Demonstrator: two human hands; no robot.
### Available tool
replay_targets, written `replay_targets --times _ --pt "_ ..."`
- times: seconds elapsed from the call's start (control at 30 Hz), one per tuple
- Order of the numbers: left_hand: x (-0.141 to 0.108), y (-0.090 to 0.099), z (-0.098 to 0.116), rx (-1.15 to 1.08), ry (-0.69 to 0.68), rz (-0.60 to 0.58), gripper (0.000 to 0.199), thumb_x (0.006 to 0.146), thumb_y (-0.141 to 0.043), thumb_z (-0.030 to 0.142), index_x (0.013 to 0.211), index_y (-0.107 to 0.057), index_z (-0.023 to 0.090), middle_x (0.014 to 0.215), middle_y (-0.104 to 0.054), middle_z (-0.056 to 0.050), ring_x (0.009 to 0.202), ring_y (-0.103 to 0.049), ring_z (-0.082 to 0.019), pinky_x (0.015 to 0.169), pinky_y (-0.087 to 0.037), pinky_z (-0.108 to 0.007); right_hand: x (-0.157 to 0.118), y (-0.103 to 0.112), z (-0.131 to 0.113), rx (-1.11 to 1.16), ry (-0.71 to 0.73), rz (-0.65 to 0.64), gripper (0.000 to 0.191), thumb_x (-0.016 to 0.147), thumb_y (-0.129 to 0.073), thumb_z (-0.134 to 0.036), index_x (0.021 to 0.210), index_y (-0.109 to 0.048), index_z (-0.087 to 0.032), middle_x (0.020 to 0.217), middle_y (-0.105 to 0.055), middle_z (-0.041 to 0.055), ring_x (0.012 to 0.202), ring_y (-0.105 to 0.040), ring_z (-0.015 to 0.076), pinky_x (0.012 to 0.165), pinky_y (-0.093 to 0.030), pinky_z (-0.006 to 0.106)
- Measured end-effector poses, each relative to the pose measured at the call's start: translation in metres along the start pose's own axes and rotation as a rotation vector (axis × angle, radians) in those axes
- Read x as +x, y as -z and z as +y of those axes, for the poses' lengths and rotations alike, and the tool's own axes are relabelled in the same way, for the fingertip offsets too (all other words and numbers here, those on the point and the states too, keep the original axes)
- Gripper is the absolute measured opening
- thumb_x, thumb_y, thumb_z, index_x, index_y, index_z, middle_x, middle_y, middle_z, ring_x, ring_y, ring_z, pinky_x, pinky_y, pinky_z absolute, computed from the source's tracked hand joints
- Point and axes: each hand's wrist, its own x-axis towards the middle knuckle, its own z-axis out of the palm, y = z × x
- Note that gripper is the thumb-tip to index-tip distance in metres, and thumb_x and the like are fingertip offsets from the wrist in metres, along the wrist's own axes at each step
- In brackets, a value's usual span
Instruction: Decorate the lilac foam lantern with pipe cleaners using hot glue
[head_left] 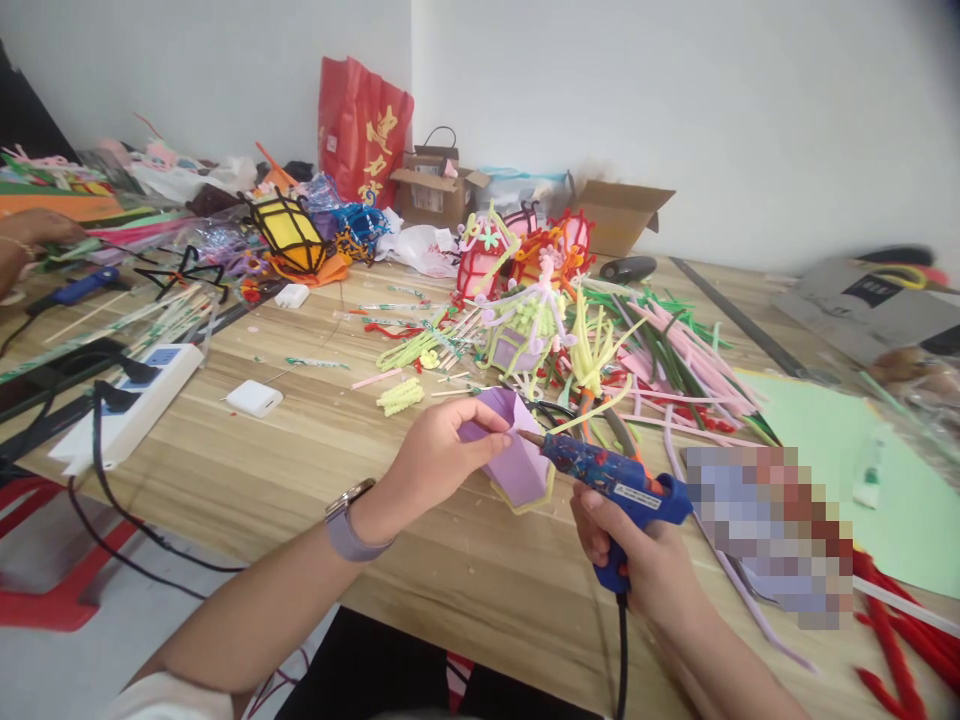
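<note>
My left hand [442,450], with a watch on its wrist, pinches the upper left edge of a purple paper box [517,465] with a yellow-green rim along its bottom. My right hand [630,540] is wrapped round a blue glue gun [611,475]. The gun's nozzle points left and sits at the top edge of the box, close to my left fingertips. A black cord hangs from the gun's handle. Just behind the box stands a small lantern [517,340] of green and purple pipe cleaners.
Pink and green pipe cleaners [690,360] lie at the right, beside a green sheet [862,470]. A white power strip [131,405] with black cords is at the left. Another person's hand [37,240] is at the far left, near another glue gun [82,287]. Lanterns and boxes stand behind.
</note>
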Motion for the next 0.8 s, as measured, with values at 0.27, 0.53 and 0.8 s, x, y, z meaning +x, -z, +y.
replay_targets --times 0.27,0.53,0.8 --pt "0.0012 0.0006 -0.0005 -0.006 -0.003 -0.001 0.014 0.078 -0.066 0.032 0.083 -0.068 0.019 0.083 -0.072 0.0 0.076 -0.064 -0.017 0.07 -0.049 -0.027 0.0003 0.0007 -0.0012 -0.024 -0.032 -0.009 0.049 0.073 -0.067 -0.059 0.049 -0.05 -0.019 0.043 -0.049 0.0007 0.041 -0.044 0.0109 0.038 -0.029 0.024" --pt "0.0004 0.0001 -0.0004 -0.005 -0.012 0.001 0.013 0.078 -0.065 0.031 0.083 -0.068 0.019 0.084 -0.072 0.0 0.078 -0.064 -0.017 0.072 -0.049 -0.028 -0.0004 0.0003 0.0017 -0.001 -0.076 0.053 0.044 0.071 -0.069 -0.058 0.057 -0.056 -0.018 0.044 -0.051 0.0005 0.04 -0.045 0.0114 0.038 -0.029 0.024" --pt "0.0009 0.0003 -0.0006 -0.001 -0.015 0.003 0.011 0.078 -0.066 0.03 0.081 -0.068 0.02 0.082 -0.071 0.001 0.077 -0.063 -0.016 0.071 -0.049 -0.027 -0.0005 0.0015 0.0035 0.008 -0.064 0.037 0.044 0.07 -0.07 -0.059 0.058 -0.058 -0.019 0.044 -0.051 0.0002 0.041 -0.045 0.0119 0.038 -0.029 0.025"
